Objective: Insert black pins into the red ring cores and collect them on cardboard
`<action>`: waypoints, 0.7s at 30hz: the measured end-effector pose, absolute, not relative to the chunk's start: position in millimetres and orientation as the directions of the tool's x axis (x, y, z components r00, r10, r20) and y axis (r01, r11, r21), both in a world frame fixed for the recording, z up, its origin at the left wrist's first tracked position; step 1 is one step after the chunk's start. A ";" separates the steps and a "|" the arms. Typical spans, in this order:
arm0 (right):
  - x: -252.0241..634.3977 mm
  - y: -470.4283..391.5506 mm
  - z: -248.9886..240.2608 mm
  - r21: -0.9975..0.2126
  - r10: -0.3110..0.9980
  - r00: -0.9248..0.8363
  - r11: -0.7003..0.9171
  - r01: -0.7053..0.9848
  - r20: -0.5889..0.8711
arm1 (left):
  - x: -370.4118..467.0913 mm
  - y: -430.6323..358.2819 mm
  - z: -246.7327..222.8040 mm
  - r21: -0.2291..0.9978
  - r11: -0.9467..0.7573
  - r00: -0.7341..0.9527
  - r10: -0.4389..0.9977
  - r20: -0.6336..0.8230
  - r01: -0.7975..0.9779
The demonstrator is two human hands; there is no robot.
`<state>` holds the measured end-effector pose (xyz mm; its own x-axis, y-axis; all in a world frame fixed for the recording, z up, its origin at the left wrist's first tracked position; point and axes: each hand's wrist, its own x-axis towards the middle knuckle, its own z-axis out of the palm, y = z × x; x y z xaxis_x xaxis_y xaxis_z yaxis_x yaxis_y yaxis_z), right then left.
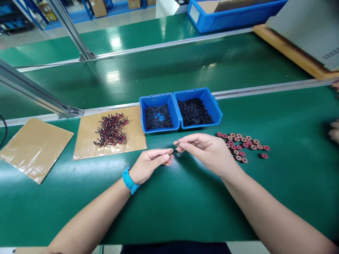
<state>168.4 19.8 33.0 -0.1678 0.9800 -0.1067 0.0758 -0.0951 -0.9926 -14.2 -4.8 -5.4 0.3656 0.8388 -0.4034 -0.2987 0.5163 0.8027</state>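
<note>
While two hands (148,164) handle one core (170,154), two bins (177,113) nearby.

From close above, the head view looks forward and down onto the hands (208,151) and workbench (190,208).

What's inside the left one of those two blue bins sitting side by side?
The left blue bin holds many thin black pieces, lying loose. Near the middle, blue shows between them, apparently the bin's floor. Whatever lies under the top pieces is covered.
</note>
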 end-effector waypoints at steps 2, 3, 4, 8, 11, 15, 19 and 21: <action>167.8 19.1 32.0 -0.992 0.981 -0.170 -0.080 0.102 -0.097 | -14.4 -5.3 -6.4 0.808 0.514 0.368 0.838 -0.402 -0.288; 167.8 18.7 31.5 -0.991 0.981 -0.170 -0.069 0.115 -0.088 | -14.4 -5.3 -6.6 0.809 0.513 0.365 0.839 -0.403 -0.286; 167.8 18.4 31.1 -0.990 0.982 -0.170 -0.059 0.126 -0.080 | -14.4 -5.3 -6.6 0.810 0.513 0.361 0.840 -0.405 -0.284; 168.1 17.5 30.1 -0.988 0.982 -0.177 -0.036 0.147 -0.063 | -13.9 -4.7 -5.8 0.808 0.514 0.357 0.841 -0.408 -0.287; 168.1 17.2 29.9 -0.989 0.981 -0.187 -0.024 0.144 -0.051 | -13.7 -4.5 -5.0 0.799 0.517 0.351 0.842 -0.410 -0.307; 168.7 16.7 29.0 -0.990 0.981 -0.189 -0.010 0.141 -0.037 | -13.2 -4.2 -4.0 0.780 0.527 0.349 0.840 -0.417 -0.338; 169.3 16.2 27.4 -0.986 0.977 -0.206 -0.025 0.164 -0.059 | -12.5 -4.2 -4.0 0.778 0.526 0.350 0.840 -0.414 -0.343; 169.3 16.4 27.3 -0.985 0.971 -0.232 -0.024 0.173 -0.064 | -12.4 -4.4 -4.3 0.778 0.523 0.352 0.842 -0.409 -0.348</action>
